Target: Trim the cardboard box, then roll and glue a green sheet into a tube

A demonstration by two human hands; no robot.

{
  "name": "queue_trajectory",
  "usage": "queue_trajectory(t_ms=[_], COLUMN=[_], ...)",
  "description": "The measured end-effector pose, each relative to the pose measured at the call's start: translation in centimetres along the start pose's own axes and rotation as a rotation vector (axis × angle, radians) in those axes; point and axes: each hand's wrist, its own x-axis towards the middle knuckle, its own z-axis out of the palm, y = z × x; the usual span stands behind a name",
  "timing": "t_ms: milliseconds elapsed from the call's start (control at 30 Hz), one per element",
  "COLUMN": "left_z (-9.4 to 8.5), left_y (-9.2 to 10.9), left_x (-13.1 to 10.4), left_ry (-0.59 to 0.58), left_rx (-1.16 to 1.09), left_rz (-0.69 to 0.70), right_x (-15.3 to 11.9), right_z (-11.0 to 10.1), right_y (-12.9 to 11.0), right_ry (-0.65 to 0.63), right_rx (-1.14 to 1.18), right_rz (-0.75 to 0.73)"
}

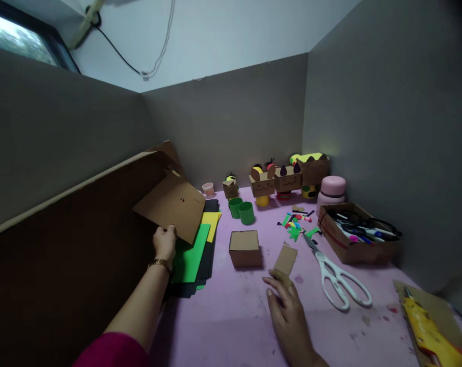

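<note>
On the table [223, 326], I find a cardboard box [245, 250] centrally; two cups [247, 213] behind it; paper sheets [190, 257] left; a cardboard offcut [286, 259], then scissors [322, 258], right. Further right, a carton [337, 240] holding pens [376, 234] stands before a flask [332, 192]. Box-headed figures [263, 186] stand before the rear partition [231, 127].

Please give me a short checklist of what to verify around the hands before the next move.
1. Left hand has a grip on the cardboard sheet: ok, fingers at its lower edge.
2. Right hand is free: ok, no thing held.
3. Right hand is off the small card: cannot tell, fingertips are right at its near end.
4. Box is clear of both hands: ok, it stands between them.
5. Scissors are put away: not ok, they lie on the table.
6. Scraps are cleared: not ok, scattered near the blades.
</note>
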Motion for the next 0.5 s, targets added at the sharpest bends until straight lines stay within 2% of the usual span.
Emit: queue_trajectory(t_ms=[267, 500], left_z=[-3.1, -5.1], left_y=[-0.6, -0.3], left_x=[-3.6, -4.5], left_ry=[0.037, 0.076], left_rx=[0.185, 0.286], left_rz=[0.17, 0.235], right_x=[0.0, 0.0], right_z=[-0.1, -0.3], right_y=[-0.2, -0.3], right_ry=[-0.007, 0.002], right_rx=[0.021, 0.03], right_rz=[0.011, -0.04])
